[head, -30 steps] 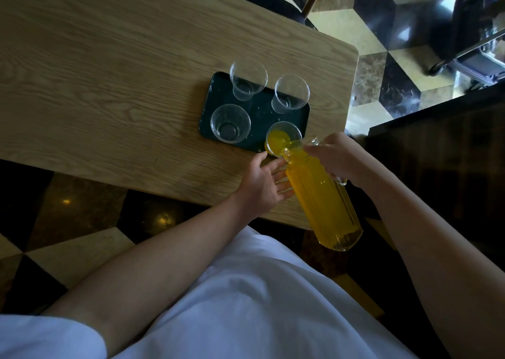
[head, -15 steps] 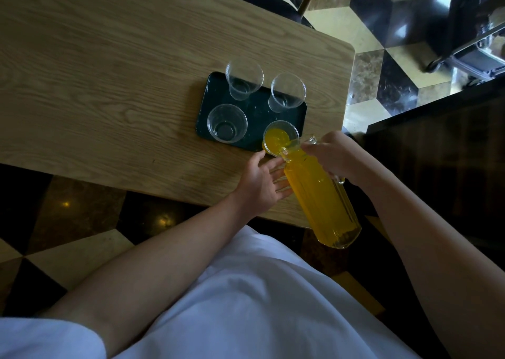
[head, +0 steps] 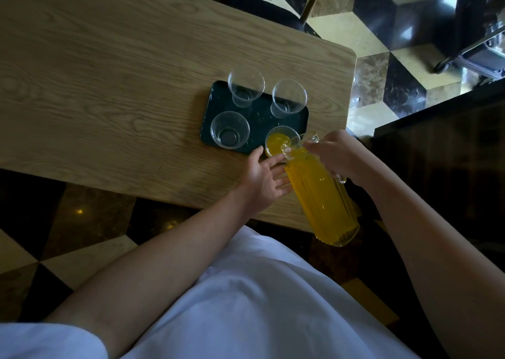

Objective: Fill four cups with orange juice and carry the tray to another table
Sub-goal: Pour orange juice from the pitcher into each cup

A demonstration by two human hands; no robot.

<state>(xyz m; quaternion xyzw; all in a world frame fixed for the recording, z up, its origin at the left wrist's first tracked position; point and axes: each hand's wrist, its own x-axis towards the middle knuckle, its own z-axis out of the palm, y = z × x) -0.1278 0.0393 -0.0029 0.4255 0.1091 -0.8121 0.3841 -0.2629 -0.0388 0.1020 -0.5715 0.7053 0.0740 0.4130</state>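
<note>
While the wooden counter (head: 109,66) is stretching wide and bare to the left of the left hand (head: 263,178), a dark green tray (head: 259,125) is sitting just beyond that hand, near the counter's right end. Four clear plastic cups are standing on the tray: the near-left cup (head: 230,129) is lying just up and left of the left hand, the far-left cup (head: 246,87) and the far-right cup (head: 289,96) are standing beyond it, all three showing no juice. The near-right cup (head: 280,140) is holding orange juice and is sitting just past the left hand's fingertips. The left hand is lying with straight, spread fingers against the side of a glass pitcher (head: 321,194), gripping nothing. The pitcher, nearly full of orange juice, is tilting with its spout over the near-right cup's rim. The right hand (head: 334,155) is curling round the pitcher's handle, holding it up. No writing is showing on anything. Right of the right hand, the counter's rounded corner is ending close by, with checkered floor (head: 382,85) beyond and a dark cabinet (head: 442,154) standing near. A white garment (head: 246,304) is filling the foreground.
</note>
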